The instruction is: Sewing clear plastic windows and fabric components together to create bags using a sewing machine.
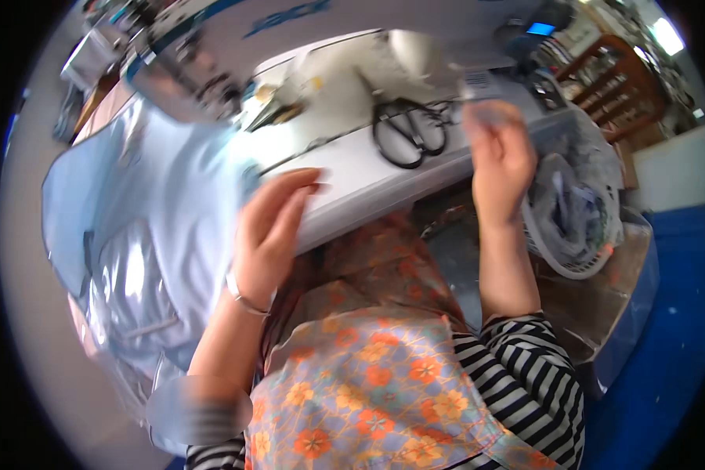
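Note:
My left hand (268, 227), with a bracelet at its wrist, hangs in front of the sewing table's edge, beside light blue fabric (168, 164). Its thumb and fingers are slightly apart and nothing shows between them. My right hand (505, 160) is raised near the table's right end, its fingers curled and smeared by motion; whether they hold anything is unclear. Between the hands, scissors with black handles (407, 137) lie on the white table top (345, 168). Small thread snips (278, 115) rest farther left, close to the sewing machine's (352, 35) needle area.
The fabric drapes over the table's left side and has a shiny clear plastic part (137, 270). At right, a white basket (580, 270) holds plastic and scraps above a cardboard box (615, 313). A wooden chair (615, 86) stands behind, beside blue flooring (685, 274).

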